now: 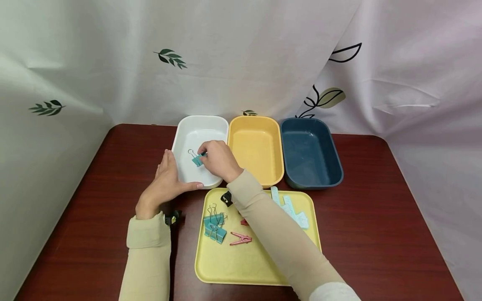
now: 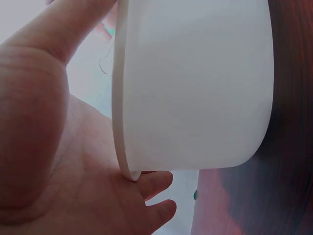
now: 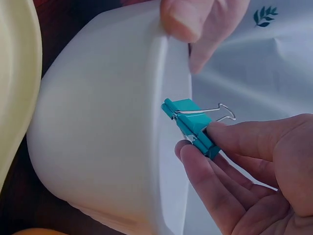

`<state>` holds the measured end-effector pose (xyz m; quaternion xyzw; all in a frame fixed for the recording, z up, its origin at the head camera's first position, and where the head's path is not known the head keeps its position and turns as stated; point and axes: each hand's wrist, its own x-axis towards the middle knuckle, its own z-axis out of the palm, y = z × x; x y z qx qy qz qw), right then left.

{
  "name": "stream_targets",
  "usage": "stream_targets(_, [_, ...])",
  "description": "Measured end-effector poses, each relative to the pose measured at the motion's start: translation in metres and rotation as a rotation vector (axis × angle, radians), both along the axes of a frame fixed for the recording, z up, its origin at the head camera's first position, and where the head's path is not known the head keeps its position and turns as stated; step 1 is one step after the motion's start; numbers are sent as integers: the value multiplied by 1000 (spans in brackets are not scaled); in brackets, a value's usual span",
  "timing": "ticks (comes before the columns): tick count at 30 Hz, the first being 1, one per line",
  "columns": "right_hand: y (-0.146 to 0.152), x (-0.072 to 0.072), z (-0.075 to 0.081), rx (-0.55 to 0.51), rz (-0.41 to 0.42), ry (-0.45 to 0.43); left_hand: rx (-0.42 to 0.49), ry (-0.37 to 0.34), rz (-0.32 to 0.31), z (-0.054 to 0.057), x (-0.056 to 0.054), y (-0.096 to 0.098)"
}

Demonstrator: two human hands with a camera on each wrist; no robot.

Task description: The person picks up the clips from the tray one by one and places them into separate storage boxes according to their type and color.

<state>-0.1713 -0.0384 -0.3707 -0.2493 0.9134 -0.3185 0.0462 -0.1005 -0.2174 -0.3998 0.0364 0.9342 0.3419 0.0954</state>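
Over the white bin [image 1: 180,144], my right hand [image 1: 220,159] pinches a teal binder clip [image 3: 188,115] between thumb and fingertips. The clip's wire handle sticks out in the right wrist view. My left hand [image 1: 164,180] rests at the bin's near left corner, its thumb along the front rim and its fingers straight along the left side. On the yellow tray [image 1: 233,267] lie several teal binder clips [image 1: 215,228], a pink clothespin-like clip [image 1: 241,238], a black item [image 1: 226,198] and light-blue plastic pieces [image 1: 295,213]. My right forearm hides part of the tray.
To the right of the white bin, side by side, stand a yellow bin [image 1: 256,150] and a dark blue bin [image 1: 310,159]. All sit on a dark red-brown table [image 1: 376,234]. White curtains [image 1: 241,50] with leaf prints enclose the back and sides.
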Motion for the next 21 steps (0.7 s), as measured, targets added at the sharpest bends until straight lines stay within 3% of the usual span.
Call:
stream_targets(16, [-14, -4, -11, 61, -25, -121, -5, -7, 4, 0, 0, -1])
stream_targets(21, [-15, -5, -18, 92, 3, -124, -7, -7, 6, 0, 0, 0])
